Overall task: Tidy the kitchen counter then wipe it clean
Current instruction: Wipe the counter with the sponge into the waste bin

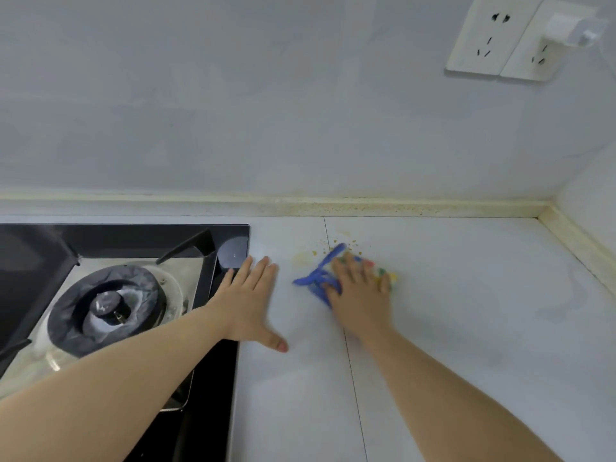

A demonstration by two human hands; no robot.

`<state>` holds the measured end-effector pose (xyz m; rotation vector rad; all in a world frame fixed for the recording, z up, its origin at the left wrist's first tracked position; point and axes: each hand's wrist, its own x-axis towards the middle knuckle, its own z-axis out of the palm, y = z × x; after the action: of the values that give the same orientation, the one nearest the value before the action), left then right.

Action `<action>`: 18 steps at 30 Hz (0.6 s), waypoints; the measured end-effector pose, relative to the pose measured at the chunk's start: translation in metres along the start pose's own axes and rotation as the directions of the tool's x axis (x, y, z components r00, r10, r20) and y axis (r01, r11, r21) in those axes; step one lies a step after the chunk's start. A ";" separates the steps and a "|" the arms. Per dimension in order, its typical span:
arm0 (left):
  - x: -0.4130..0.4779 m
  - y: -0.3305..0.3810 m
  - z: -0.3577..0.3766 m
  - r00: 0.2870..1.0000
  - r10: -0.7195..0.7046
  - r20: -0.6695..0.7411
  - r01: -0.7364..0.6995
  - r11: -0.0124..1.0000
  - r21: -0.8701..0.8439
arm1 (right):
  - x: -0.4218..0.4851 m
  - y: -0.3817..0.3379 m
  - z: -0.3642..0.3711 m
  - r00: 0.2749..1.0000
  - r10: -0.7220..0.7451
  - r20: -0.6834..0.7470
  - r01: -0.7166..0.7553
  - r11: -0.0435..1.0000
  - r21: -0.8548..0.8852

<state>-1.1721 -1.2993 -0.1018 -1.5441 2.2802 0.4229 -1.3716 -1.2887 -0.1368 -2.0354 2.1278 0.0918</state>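
Right grip (360, 288), fingers flat, presses blue cloth (316, 278) on tabletop (466, 295) beside yellow crumbs (346, 243), left grip (248, 301) flat, released near hob (116, 295); risk: bunched cloth could smear crumbs toward wall seam vs lifting them.

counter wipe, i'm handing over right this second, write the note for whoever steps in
Left hand: open, flat on the counter by the edge of the gas stove, holding nothing.
Right hand: open, fingers spread, pressing the blue cloth onto the counter.
Done: wiping has begun, with the cloth in the middle of the counter.
Left: yellow crumbs and a pale yellow smear lie just beyond the cloth, toward the wall. Wipe those, then the rest of the surface.
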 end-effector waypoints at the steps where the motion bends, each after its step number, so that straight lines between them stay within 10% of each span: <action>1: -0.001 -0.003 0.000 1.000 -0.006 -0.013 0.006 1.000 0.019 | 0.007 0.009 -0.003 0.993 0.117 -0.013 -0.116 0.992 0.044; 4: -0.002 -0.008 0.004 0.999 -0.009 -0.034 0.010 0.999 0.036 | 0.007 -0.006 -0.005 0.968 0.250 -0.010 -0.246 0.961 0.123; 11: 0.003 -0.009 0.006 0.999 0.001 -0.045 0.001 0.998 0.057 | 0.007 -0.035 0.001 0.978 -0.198 -0.063 0.196 0.980 -0.043; 15: 0.003 -0.008 0.011 0.999 -0.007 -0.043 0.009 0.999 0.035 | 0.036 -0.015 -0.010 0.988 0.154 0.002 -0.153 0.985 0.080; 18: 0.003 -0.011 0.012 0.997 -0.006 -0.072 0.008 0.999 0.035 | 0.029 -0.049 -0.007 0.991 0.137 -0.007 -0.136 0.986 0.093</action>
<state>-1.1621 -1.3009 -0.1143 -1.5731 2.3221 0.3283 -1.3243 -1.3212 -0.1312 -1.8437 2.2336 -0.0007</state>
